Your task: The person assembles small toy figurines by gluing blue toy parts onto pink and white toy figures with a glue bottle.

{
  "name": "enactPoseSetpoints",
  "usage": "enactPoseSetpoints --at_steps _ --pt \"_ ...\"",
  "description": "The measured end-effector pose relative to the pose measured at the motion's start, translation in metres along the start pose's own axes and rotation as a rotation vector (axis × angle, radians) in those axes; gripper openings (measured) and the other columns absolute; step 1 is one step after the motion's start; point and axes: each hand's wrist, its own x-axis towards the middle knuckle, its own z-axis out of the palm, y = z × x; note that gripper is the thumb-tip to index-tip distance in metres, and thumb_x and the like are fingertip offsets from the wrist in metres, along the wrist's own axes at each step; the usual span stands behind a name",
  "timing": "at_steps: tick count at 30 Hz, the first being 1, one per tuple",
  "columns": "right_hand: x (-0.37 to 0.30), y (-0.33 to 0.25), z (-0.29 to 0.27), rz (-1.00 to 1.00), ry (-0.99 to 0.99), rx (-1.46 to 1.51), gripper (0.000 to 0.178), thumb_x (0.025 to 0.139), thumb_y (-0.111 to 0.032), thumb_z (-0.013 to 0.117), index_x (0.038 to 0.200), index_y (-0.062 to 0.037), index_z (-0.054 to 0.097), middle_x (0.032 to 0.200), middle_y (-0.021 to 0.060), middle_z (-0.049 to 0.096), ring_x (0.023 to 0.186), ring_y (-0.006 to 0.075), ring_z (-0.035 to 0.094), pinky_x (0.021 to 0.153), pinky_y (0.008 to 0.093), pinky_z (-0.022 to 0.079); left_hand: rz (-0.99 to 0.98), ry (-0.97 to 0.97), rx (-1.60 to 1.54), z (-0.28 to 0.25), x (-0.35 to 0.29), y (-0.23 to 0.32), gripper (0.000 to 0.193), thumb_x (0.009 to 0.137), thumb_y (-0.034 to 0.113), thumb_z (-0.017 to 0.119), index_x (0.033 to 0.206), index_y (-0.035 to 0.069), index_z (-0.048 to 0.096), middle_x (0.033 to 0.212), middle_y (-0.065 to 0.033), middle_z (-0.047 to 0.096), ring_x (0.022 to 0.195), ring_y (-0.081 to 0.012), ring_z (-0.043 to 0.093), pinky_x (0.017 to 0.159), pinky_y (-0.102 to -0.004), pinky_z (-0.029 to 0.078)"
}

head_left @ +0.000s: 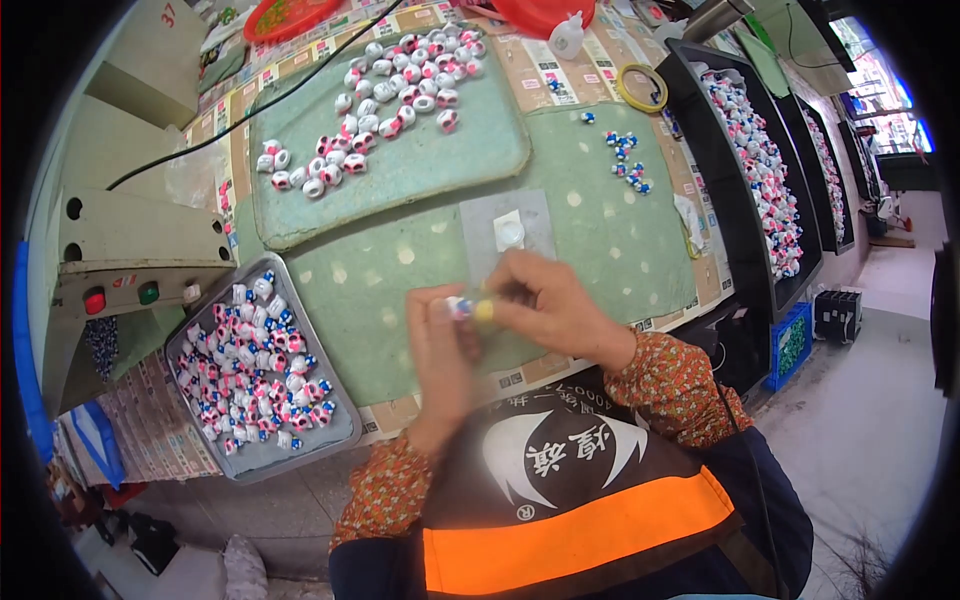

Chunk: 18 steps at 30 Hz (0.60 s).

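My left hand (443, 345) is closed on a small white and blue toy piece (460, 307), its fingers blurred by motion. Close against it, my right hand (548, 300) is pinched, with something yellow (484, 311) at its fingertips; whether this is a tool or a finger cover I cannot tell. Just beyond my hands lies a grey plate (480, 225) with a small white square block (509, 231) on it. Many white and pink toy heads (388, 127) are spread over a pale green padded board (340, 218). Several small blue and white parts (622, 145) lie to the right.
A metal tray (345, 410) of white, pink and blue pieces stands at left, beside a machine with red and green buttons (149, 292). Black bins (735, 180) of similar pieces are at right. A yellow tape roll (642, 88) and red basins (290, 18) lie farther back.
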Motion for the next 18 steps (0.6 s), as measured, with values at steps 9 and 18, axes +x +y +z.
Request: enactPoseSetpoints --at_steps 9,18 --pt "0.078 0.007 -0.150 -0.535 0.700 -1.083 0.016 0.082 -0.003 0.068 0.097 -0.0050 0.067 0.089 0.0086 0.065 0.081 0.0226 0.060 0.072 0.0340 0.049 0.664 0.509 0.925 -0.126 0.019 0.087 0.032 0.109 0.026 0.040 0.115 0.001 0.059 0.103 -0.0052 0.060 0.094 -0.0177 0.053 0.084 -0.0340 0.043" --pt "0.104 0.019 -0.161 -0.474 0.617 -1.377 0.019 0.080 -0.006 0.065 0.098 -0.0067 0.066 0.094 0.0115 0.064 0.092 0.0328 0.058 0.082 0.0435 0.048 0.627 0.632 1.634 -0.199 0.017 0.087 0.024 0.103 0.020 0.050 0.118 0.006 0.062 0.110 -0.0098 0.064 0.103 -0.0304 0.055 0.091 -0.0428 0.037"
